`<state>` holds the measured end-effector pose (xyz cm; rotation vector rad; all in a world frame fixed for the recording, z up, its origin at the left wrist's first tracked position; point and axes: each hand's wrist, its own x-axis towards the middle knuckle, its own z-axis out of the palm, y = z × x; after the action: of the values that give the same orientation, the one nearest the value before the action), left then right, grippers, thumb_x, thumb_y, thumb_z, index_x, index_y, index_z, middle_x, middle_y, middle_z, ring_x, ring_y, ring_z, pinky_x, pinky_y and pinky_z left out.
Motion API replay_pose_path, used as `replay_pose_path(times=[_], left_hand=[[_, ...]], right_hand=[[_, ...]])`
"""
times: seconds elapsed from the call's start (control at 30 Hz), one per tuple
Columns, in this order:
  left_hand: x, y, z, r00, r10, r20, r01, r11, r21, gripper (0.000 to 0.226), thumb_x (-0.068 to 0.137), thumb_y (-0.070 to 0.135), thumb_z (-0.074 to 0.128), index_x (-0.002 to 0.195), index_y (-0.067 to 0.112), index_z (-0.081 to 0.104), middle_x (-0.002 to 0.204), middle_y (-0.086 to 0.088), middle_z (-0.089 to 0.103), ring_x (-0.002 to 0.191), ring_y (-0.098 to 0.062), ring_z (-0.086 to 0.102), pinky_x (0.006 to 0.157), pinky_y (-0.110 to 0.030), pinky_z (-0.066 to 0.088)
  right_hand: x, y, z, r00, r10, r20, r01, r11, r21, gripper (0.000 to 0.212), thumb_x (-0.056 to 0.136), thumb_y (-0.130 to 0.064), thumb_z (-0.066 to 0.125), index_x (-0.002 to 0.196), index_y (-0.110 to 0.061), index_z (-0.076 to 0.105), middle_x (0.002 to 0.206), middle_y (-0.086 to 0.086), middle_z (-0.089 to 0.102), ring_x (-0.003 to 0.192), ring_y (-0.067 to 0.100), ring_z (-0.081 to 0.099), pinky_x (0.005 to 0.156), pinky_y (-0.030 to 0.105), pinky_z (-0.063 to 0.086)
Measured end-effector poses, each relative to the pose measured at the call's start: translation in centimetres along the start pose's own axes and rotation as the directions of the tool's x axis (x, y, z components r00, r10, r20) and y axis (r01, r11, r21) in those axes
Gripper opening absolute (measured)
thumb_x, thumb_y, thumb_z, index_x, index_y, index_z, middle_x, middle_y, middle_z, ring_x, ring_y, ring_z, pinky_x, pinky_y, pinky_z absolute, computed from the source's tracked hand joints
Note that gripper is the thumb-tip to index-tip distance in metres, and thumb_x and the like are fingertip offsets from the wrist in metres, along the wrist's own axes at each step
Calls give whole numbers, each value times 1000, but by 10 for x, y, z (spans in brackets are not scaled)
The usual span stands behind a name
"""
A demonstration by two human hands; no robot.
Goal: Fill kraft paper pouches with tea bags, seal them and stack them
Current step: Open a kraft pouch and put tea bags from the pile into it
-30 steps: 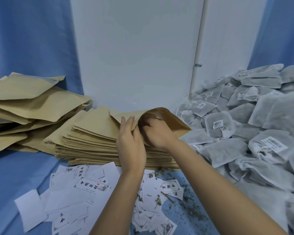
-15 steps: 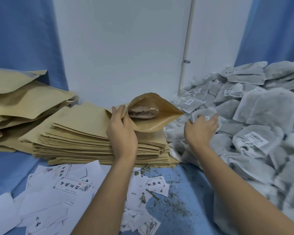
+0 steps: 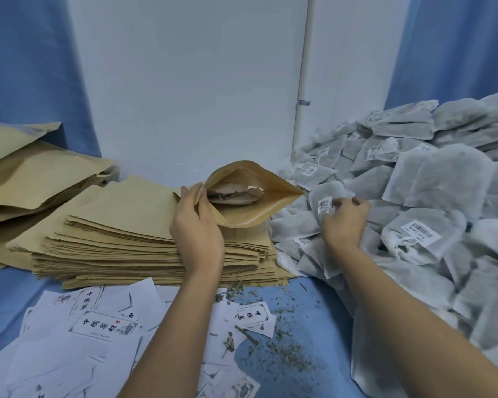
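An open kraft pouch (image 3: 266, 202) lies on top of a stack of flat empty pouches (image 3: 133, 231), its mouth gaping toward me. A tea bag (image 3: 230, 193) shows inside it. My left hand (image 3: 197, 225) pinches the pouch's left rim and holds the mouth open. To the right, my right hand (image 3: 344, 219) grips a grey tea bag with a white tag (image 3: 325, 203) at the left edge of a big heap of tea bags (image 3: 431, 196).
Bulging kraft pouches (image 3: 32, 173) are piled at the far left. Printed white labels (image 3: 104, 326) and loose tea crumbs (image 3: 276, 346) lie on the blue cloth near me. A white wall and a pipe (image 3: 302, 81) stand behind.
My right hand left the pouch's mouth, went right to the heap and took hold of a tea bag, lifting it slightly. My left hand kept hold of the pouch's rim.
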<state>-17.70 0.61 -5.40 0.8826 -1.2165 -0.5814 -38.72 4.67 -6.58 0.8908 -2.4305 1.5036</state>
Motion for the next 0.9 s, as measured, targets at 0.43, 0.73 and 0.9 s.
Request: replay_pose_path(times=[0.43,0.73,0.9], left_hand=[[5,-2,-2,999,-51,-12,51,998,-26,30,99,17,45,118,3,64,120,-11,64,123,-25,52,97,-30,37],[9,-8,-6,1000,-26,0,26,999,-21,29,99,17,46,118,4,64,119,-11,65,123,-26,52,97,-31,38],[11,-6,-6,1000,-8,-24,7,1000,-17,29,99,17,45,115,3,65,118,-12,65,123,-27,51,100,-34,39]], right_hand=[[13,-11,12,924,21,381,-6,999,-42,20,87,-5,49,74,1,63,76,13,59,84,30,57,68,26,41],[12,-12,33,889,239,390,-146,956,-253,63,83,-25,69,128,-1,32,122,19,57,114,35,55,97,45,46],[10,-21,21,865,146,480,-21,967,-256,38,73,-15,74,106,-6,59,103,15,62,105,34,58,92,43,50]])
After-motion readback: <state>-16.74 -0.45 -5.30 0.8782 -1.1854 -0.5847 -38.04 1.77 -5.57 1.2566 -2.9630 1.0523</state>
